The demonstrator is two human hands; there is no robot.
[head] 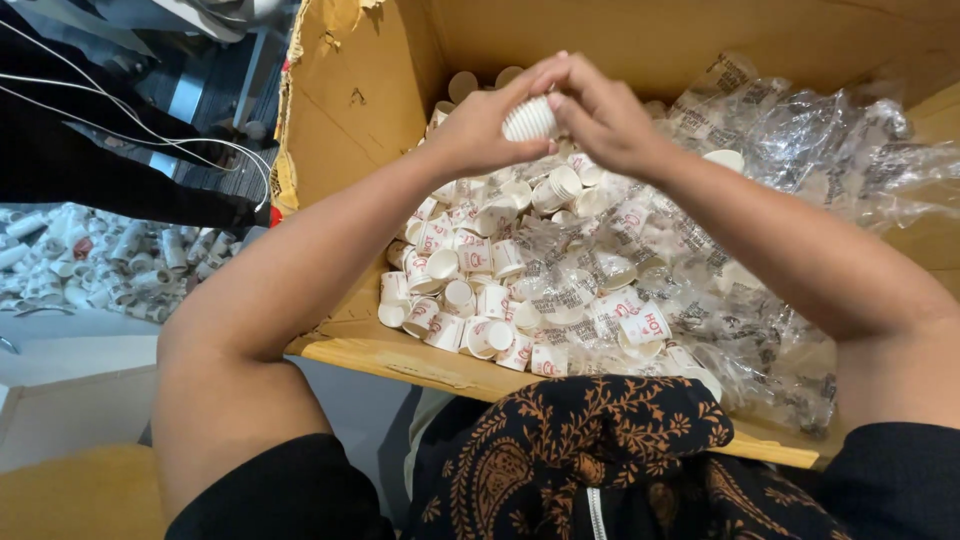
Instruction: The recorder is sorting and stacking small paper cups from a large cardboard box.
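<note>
Head view: we pinch a ribbed white paper cup stack (529,118) between both hands.
Our left hand (480,125) and right hand (605,115) press together over a torn cardboard box (340,110) of small paper cups (470,290) and crinkled clear plastic wrappers (800,150).

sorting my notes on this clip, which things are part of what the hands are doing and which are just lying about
In use:
left hand
right hand
stack of small paper cups
cardboard box
loose cups

Lying about:
clear plastic wrappers
pile of cups at left
white cable

A short white ribbed stack of paper cups (529,119) lies sideways, raised above the cup-filled cardboard box (350,90)
</note>
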